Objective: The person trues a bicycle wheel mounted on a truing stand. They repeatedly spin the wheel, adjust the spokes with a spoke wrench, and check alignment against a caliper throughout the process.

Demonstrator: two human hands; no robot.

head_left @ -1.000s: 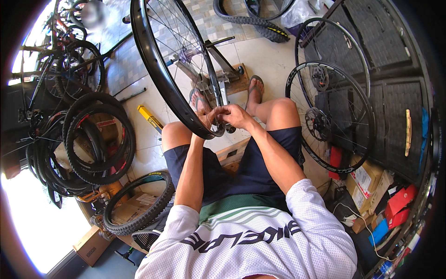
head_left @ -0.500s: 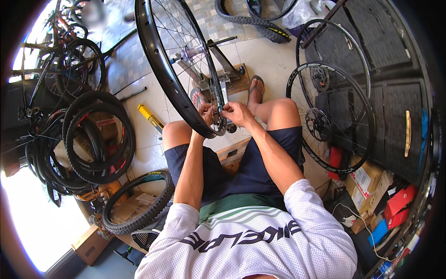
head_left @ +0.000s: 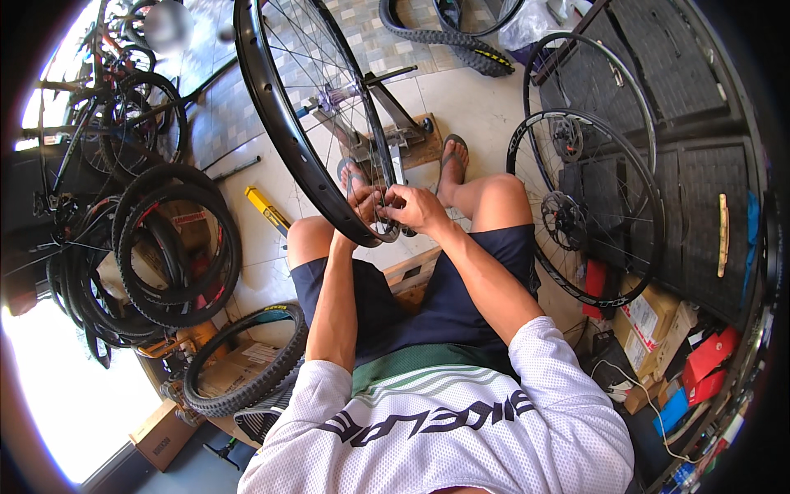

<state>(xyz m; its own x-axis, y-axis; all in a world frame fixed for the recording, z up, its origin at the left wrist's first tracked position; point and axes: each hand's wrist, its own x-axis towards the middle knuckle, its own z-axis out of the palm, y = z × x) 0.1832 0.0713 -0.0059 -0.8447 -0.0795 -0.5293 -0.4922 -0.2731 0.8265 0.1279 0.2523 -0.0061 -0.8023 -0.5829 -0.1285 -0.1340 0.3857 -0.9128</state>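
A bicycle wheel with a wide black rim [head_left: 282,123], bare of any tyre, stands in a truing stand [head_left: 403,130] between my feet. Thin spokes run from its shiny hub [head_left: 336,97] out to the rim. At the near end of the wheel, my left hand [head_left: 360,206] reaches in among the spokes beside the rim, fingers bent in a pinch. Close against it on the right, my right hand [head_left: 414,209] is closed too, thumb and fingertips meeting at the spokes. Whatever lies between the fingertips is hidden.
Two more wheels with disc rotors [head_left: 588,206] lean against dark panels [head_left: 699,206] on the right. Several tyres [head_left: 177,239] hang at left beside bicycles. A yellow tool [head_left: 266,210] lies on the tiles. Cardboard boxes [head_left: 646,329] stand lower right; a knobbly tyre [head_left: 216,403] rests lower left.
My right hand has moved slightly left and down, closer to my left hand. A small dark ring-like piece at its fingertips no longer shows. The rim has shifted slightly left.
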